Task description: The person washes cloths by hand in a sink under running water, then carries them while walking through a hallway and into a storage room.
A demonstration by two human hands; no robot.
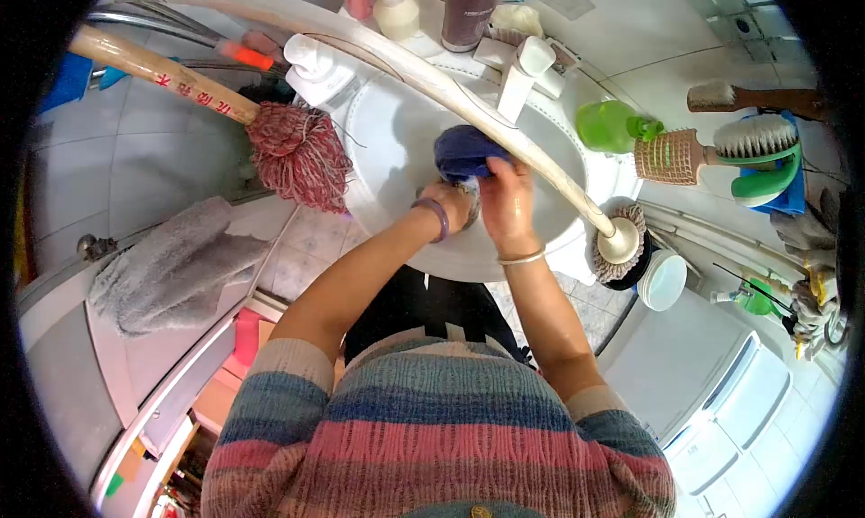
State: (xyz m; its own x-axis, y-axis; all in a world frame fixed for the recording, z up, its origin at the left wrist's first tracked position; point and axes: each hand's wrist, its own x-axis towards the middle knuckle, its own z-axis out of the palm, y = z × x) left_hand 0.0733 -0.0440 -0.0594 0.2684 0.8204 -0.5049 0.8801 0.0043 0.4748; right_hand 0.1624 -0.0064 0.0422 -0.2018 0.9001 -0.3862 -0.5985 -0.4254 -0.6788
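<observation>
Over the sink [383, 126], toward its near edge.
My right hand [506, 203] grips a dark blue item [464, 151]; my left hand [448, 203] curls around a greyish piece [472, 192].

Blue item [464, 153] cloth-like; basin [387, 113] glossy, smooth; mop handle [126, 60] wood; towel [171, 266] plush

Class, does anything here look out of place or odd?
Yes: a long mop handle slants across the view of the washbasin, where the right hand holds a dark blue item. Odd, since mops usually stand clear of sinks. Rim contact is unclear.
</observation>
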